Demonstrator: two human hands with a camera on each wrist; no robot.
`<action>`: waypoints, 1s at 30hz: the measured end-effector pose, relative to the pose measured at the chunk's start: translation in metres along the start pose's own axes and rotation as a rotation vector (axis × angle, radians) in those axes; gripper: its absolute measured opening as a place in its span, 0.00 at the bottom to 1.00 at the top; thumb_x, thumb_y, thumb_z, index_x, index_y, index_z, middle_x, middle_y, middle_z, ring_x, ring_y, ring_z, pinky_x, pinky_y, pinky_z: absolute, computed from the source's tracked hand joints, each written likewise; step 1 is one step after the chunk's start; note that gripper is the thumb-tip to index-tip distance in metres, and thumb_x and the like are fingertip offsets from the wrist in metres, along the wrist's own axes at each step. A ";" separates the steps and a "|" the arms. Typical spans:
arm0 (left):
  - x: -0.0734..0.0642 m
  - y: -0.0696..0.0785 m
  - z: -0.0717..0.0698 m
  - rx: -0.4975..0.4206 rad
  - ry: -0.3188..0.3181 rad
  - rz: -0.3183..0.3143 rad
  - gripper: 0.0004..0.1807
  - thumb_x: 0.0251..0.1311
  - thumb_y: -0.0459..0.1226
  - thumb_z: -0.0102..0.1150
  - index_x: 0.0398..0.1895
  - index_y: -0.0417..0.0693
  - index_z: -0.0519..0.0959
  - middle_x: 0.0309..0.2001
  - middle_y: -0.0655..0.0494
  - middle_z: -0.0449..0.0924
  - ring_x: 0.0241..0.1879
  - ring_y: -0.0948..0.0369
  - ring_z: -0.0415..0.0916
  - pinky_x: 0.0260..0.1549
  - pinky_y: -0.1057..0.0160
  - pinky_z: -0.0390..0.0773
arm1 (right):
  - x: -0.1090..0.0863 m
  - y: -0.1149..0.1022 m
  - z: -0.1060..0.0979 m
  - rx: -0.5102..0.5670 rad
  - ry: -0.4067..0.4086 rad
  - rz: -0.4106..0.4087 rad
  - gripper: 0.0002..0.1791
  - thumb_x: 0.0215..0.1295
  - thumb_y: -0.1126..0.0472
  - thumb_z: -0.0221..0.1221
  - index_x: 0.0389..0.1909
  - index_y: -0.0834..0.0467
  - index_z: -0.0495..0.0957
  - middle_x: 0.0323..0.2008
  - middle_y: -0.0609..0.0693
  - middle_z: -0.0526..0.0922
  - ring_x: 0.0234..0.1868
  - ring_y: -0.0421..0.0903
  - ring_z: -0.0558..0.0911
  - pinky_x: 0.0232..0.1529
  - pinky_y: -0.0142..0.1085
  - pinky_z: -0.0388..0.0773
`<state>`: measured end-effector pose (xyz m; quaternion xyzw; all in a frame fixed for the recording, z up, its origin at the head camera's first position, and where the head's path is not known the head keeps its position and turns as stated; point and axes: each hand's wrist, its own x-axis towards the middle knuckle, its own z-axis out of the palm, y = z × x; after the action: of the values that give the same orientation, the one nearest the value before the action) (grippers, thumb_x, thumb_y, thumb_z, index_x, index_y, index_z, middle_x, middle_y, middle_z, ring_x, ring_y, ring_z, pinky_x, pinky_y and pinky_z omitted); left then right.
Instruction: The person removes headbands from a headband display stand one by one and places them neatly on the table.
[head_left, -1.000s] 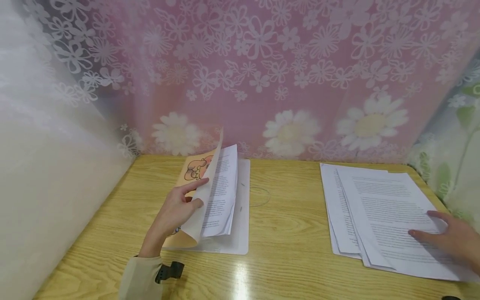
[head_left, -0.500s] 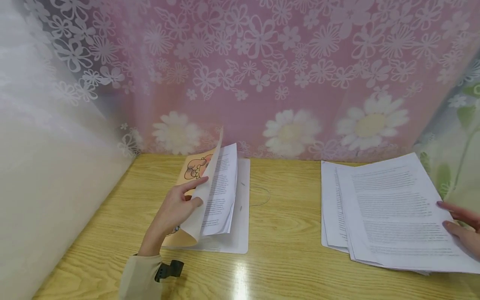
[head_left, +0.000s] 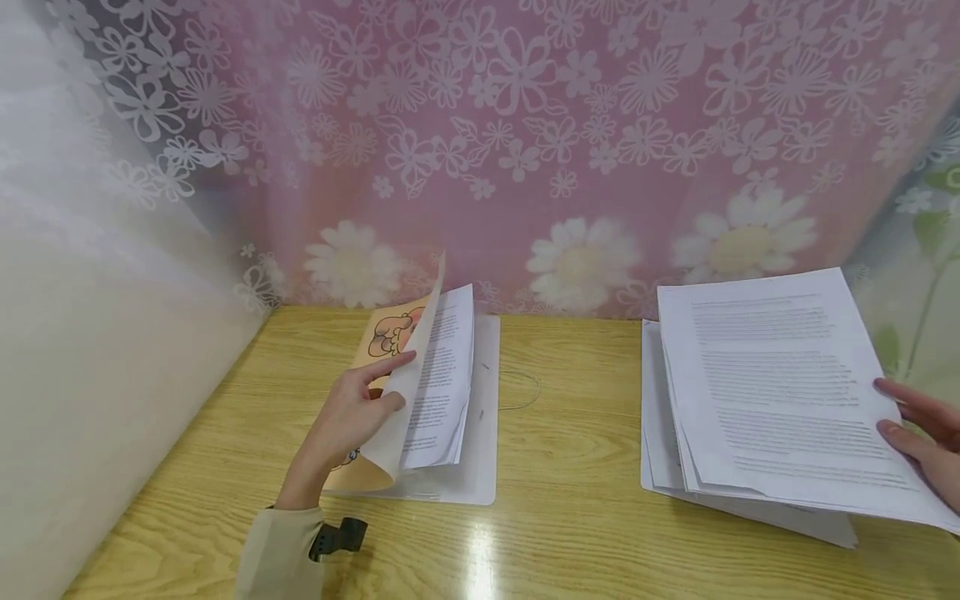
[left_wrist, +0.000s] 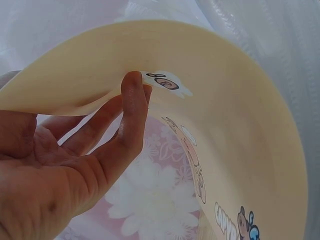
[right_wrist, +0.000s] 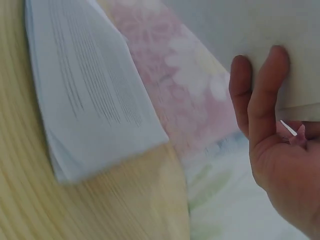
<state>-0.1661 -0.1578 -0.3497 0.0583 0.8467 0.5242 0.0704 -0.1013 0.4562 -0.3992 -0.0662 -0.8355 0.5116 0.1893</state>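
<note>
At the left of the head view, my left hand pinches the raised, curving cover of a folder, orange with cartoon figures. The left wrist view shows the fingers bent behind this cover. Printed pages lie inside on the folder's whitish back sheet. On the right, my right hand grips the right edge of several printed sheets, tilted up off the table. Beneath them other printed papers stay on the wood; the right wrist view shows this lower stack apart from the hand.
A wooden table carries everything. A thin loop of cord sticks out from the folder's right side. A pink flowered curtain hangs behind the table, with pale sheeting along the left.
My right hand has taken hold of the upper sheets' edge and raised them off the lower papers, shifting them slightly left. My left hand and the folder cover have stayed in place.
</note>
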 end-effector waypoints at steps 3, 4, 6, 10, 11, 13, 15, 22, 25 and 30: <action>0.000 -0.001 -0.001 0.009 -0.001 0.010 0.31 0.57 0.32 0.50 0.63 0.70 0.70 0.49 0.48 0.79 0.19 0.60 0.68 0.13 0.65 0.65 | -0.001 -0.011 0.012 0.181 -0.023 0.015 0.28 0.65 0.70 0.53 0.64 0.46 0.70 0.40 0.21 0.77 0.28 0.24 0.80 0.21 0.23 0.73; 0.000 -0.001 -0.001 0.011 -0.002 0.012 0.31 0.57 0.31 0.50 0.63 0.70 0.70 0.50 0.48 0.78 0.19 0.60 0.69 0.13 0.65 0.65 | -0.001 -0.016 0.016 0.206 -0.037 0.044 0.28 0.65 0.70 0.53 0.64 0.46 0.70 0.41 0.21 0.77 0.27 0.26 0.81 0.21 0.24 0.74; 0.000 -0.001 -0.001 0.013 -0.004 0.016 0.31 0.57 0.31 0.49 0.63 0.69 0.70 0.51 0.48 0.78 0.18 0.60 0.67 0.12 0.66 0.64 | -0.002 -0.024 0.023 0.226 -0.052 0.080 0.28 0.64 0.67 0.56 0.64 0.47 0.70 0.43 0.23 0.77 0.28 0.27 0.81 0.21 0.25 0.75; 0.000 0.000 -0.002 0.008 -0.010 0.013 0.31 0.57 0.32 0.49 0.63 0.70 0.69 0.48 0.47 0.80 0.16 0.61 0.64 0.12 0.66 0.63 | -0.002 -0.036 0.038 0.160 -0.081 0.141 0.29 0.62 0.61 0.59 0.65 0.46 0.70 0.46 0.22 0.75 0.32 0.24 0.79 0.22 0.26 0.75; -0.001 0.000 -0.002 0.006 -0.010 0.015 0.31 0.57 0.32 0.49 0.63 0.70 0.69 0.47 0.47 0.81 0.16 0.61 0.64 0.12 0.66 0.63 | -0.002 -0.037 0.042 0.152 -0.092 0.134 0.29 0.62 0.61 0.60 0.65 0.46 0.70 0.47 0.23 0.75 0.35 0.23 0.78 0.22 0.25 0.74; -0.001 0.000 -0.003 0.012 -0.006 0.019 0.31 0.57 0.32 0.50 0.63 0.71 0.69 0.46 0.47 0.81 0.17 0.61 0.65 0.12 0.66 0.63 | -0.002 -0.040 0.050 0.152 -0.118 0.128 0.29 0.62 0.61 0.60 0.66 0.47 0.69 0.47 0.22 0.75 0.38 0.21 0.76 0.24 0.24 0.74; -0.001 0.000 -0.003 0.019 -0.005 0.027 0.31 0.57 0.32 0.50 0.63 0.70 0.69 0.45 0.47 0.82 0.16 0.61 0.65 0.12 0.66 0.63 | -0.003 -0.044 0.058 0.149 -0.149 0.118 0.29 0.62 0.61 0.60 0.66 0.48 0.68 0.47 0.20 0.74 0.42 0.19 0.74 0.25 0.23 0.74; 0.000 0.000 -0.004 0.001 -0.005 0.001 0.32 0.56 0.31 0.49 0.63 0.70 0.70 0.45 0.45 0.81 0.20 0.58 0.72 0.13 0.65 0.68 | -0.005 -0.056 0.091 0.020 -0.210 0.086 0.29 0.64 0.55 0.58 0.67 0.46 0.67 0.50 0.21 0.72 0.45 0.20 0.72 0.28 0.24 0.74; 0.000 -0.001 -0.004 -0.014 -0.009 -0.001 0.32 0.56 0.31 0.49 0.64 0.69 0.69 0.49 0.45 0.79 0.23 0.56 0.77 0.14 0.62 0.73 | -0.006 -0.061 0.104 -0.012 -0.227 0.072 0.28 0.65 0.54 0.57 0.67 0.45 0.67 0.51 0.23 0.71 0.43 0.21 0.73 0.30 0.23 0.74; 0.000 0.000 -0.004 -0.023 -0.012 0.000 0.32 0.57 0.31 0.48 0.64 0.69 0.69 0.50 0.44 0.79 0.25 0.55 0.78 0.16 0.59 0.76 | -0.007 -0.067 0.126 0.007 -0.270 0.062 0.28 0.66 0.54 0.55 0.68 0.47 0.66 0.49 0.26 0.71 0.33 0.31 0.80 0.27 0.28 0.78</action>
<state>-0.1673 -0.1613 -0.3484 0.0607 0.8402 0.5335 0.0760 -0.1375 0.3180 -0.3931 -0.0222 -0.8492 0.5242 0.0595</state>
